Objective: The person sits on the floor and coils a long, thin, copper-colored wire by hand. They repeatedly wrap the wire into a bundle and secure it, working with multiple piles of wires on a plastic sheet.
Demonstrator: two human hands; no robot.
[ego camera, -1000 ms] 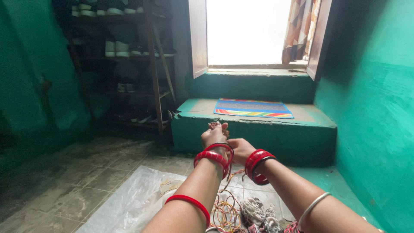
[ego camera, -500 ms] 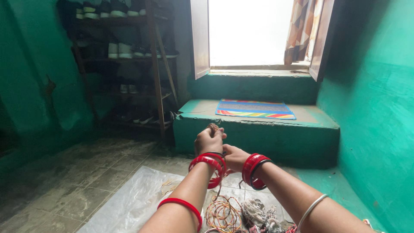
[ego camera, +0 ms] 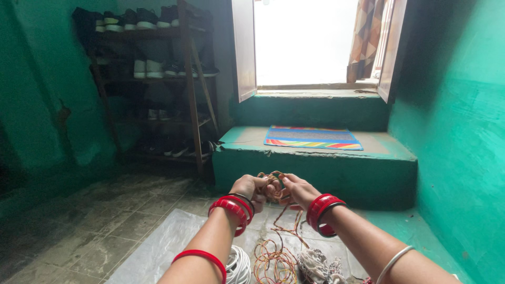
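From my remote feed, the far left showed a dark wooden shoe rack (ego camera: 158,79) standing against the green wall, its shelves lined with pairs of shoes. Below it stretched a worn grey stone floor (ego camera: 79,210), and on that floor lay a clear plastic sheet (ego camera: 158,247). A coil of white cord (ego camera: 239,265) sat on the sheet beside the left forearm, which wore red bangles. The left hand (ego camera: 248,188) was raised above the sheet, its fingers curled together and clamped on a small tangle of orange and red thread (ego camera: 272,185). That tangle sat between the two hands, in the air in front of the green step (ego camera: 315,168), and strands hung from it down to a loose heap of coloured thread (ego camera: 273,260) on the sheet. The right hand (ego camera: 300,190), also ringed with red bangles at the wrist, pressed against the other side of the tangle, its fingers bent and pinched on the strands. A pale knotted bundle of cloth cord (ego camera: 315,263) lay just beside the heap. A striped, many-coloured mat (ego camera: 313,138) lay on the step, under the open window (ego camera: 302,42), where a patterned curtain (ego camera: 368,37) hung at the right.
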